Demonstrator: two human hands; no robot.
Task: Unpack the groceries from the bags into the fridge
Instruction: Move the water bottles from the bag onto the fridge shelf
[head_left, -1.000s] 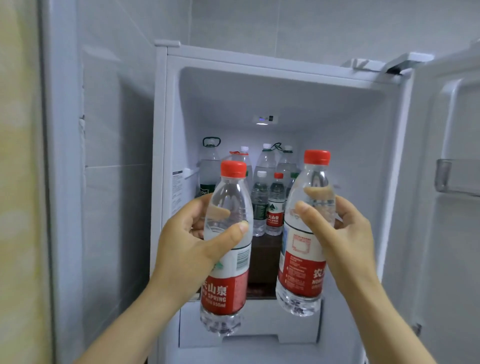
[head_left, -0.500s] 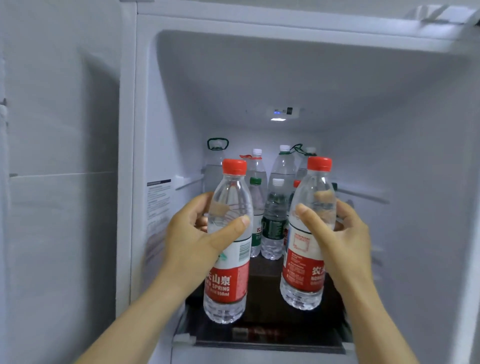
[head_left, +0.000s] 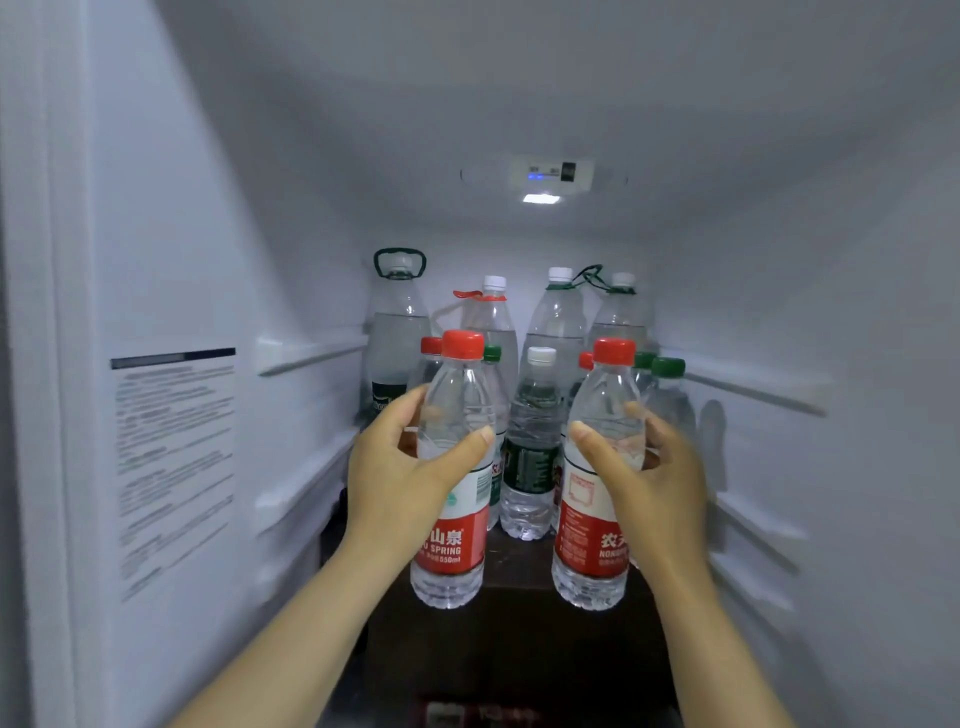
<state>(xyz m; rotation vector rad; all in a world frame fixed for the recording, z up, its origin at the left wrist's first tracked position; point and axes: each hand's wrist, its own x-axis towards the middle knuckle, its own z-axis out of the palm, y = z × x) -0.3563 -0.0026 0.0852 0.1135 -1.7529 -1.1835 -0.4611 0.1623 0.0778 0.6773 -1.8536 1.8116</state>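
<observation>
I am looking into the open fridge (head_left: 218, 260). My left hand (head_left: 397, 480) grips a red-capped water bottle (head_left: 452, 551) with a red label, held upright just above the dark shelf (head_left: 514, 639). My right hand (head_left: 652, 480) grips a second red-capped water bottle (head_left: 592, 551) the same way, about a hand's width to the right. Both bottles hang in front of the bottles standing on the shelf. No grocery bags are in view.
Several small bottles, one with a white cap (head_left: 532, 467), stand behind my hands. Tall bottles (head_left: 397, 338) line the back wall. White side walls carry shelf rails (head_left: 306, 353). A lamp and control panel (head_left: 550, 176) sit in the ceiling. A printed sticker (head_left: 174, 467) is on the left wall.
The view and both hands have moved forward into the fridge compartment. The two bottles have gone down towards the dark shelf, closer to the stored bottles. Both grips are unchanged.
</observation>
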